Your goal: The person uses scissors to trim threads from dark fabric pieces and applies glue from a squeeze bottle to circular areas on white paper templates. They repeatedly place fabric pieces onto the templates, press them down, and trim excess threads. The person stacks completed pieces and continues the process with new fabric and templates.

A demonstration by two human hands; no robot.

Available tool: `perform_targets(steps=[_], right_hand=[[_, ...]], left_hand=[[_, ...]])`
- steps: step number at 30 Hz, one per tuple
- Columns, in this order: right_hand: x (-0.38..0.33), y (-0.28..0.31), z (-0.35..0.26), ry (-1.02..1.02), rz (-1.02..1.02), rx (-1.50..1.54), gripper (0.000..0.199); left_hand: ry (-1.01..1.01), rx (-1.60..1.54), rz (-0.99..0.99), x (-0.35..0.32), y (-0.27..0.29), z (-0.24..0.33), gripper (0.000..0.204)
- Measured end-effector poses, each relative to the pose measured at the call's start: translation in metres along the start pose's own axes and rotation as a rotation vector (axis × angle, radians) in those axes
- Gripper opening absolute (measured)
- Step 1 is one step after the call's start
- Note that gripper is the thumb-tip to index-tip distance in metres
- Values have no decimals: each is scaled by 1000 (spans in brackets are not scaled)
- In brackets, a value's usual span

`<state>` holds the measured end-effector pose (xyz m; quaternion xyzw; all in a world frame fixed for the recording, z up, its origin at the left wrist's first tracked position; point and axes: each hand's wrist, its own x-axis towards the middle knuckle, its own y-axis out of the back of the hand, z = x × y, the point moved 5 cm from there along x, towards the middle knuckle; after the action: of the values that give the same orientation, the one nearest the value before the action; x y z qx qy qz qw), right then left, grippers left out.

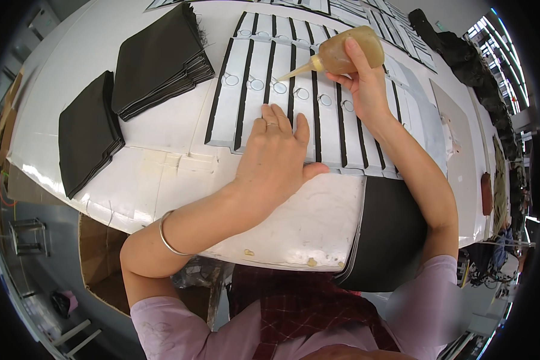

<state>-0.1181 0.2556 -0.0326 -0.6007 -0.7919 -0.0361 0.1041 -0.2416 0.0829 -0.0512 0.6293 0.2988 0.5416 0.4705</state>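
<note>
While the right hand (pixel 364 81) clamps round the amber squeeze bottle (pixel 361 53) above the work, its tapered nozzle (pixel 298 71) slants down to 1 circular mark (pixel 279 88) on the black-edged white panels (pixel 224 105), laid in a row on the white table (pixel 282 234); whether the tip touches, I cannot tell. The left hand (pixel 275 147) lies flat, fingers loosely apart and clamping nothing, at the panels' near end. Too hard a squeeze could push liquid past the circular mark; a sliding left hand might skew the row.
</note>
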Motion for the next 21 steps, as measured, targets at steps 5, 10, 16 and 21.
perform_targets(steps=[5,10,16,21], right_hand=[[-4,-5,-2,-3,-44,-22,55],[-11,-16,-7,-14,-78,-32,55],[-9,-5,-7,-66,-132,121,55],[11,5,-11,-50,-58,296,57]], left_hand=[[8,31,-62,1,0,2,83],[0,73,-131,1,0,2,84],[29,60,-70,-2,5,2,82],[33,65,-75,-1,7,3,83]])
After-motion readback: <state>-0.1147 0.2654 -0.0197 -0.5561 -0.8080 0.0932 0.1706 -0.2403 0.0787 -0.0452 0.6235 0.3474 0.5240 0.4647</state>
